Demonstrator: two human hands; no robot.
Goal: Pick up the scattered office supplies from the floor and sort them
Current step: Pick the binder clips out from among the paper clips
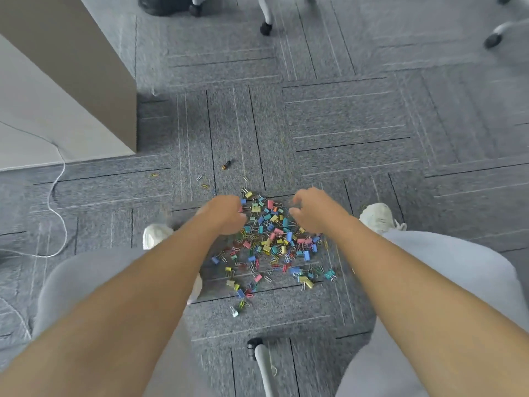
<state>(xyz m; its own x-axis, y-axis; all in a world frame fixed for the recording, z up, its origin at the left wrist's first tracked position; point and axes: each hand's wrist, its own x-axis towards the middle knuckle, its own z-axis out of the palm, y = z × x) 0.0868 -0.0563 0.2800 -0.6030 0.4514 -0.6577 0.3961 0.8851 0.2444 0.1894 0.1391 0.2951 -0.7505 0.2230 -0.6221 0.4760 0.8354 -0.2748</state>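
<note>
1. Both hands sit at the far edge of the clip pile. Left hand (226,214): fingers curl down, tips hidden. Right hand (312,210): fingers hooked, slightly apart. Can't tell if either holds anything.
2. Binder clips (274,239) heaped on the carpet (357,116): light, stiff, springy; wire handles probably snag. Scoop handfuls, or pinch one by the body.
3. Paper clips (199,177): thin, flat; fingertip pinch likely needed.
4. Small dark item (226,164) beyond the pile: can't identify. No sorting container visible.

- Binder clips (274,242), centre of frame: blue, yellow, pink, teal.
- Carpet (372,116): grey, with dark and pale stripes.
- Shoes (156,233): white.
- Trousers (446,267): light grey.
- Cord (57,196), left: white.
</note>
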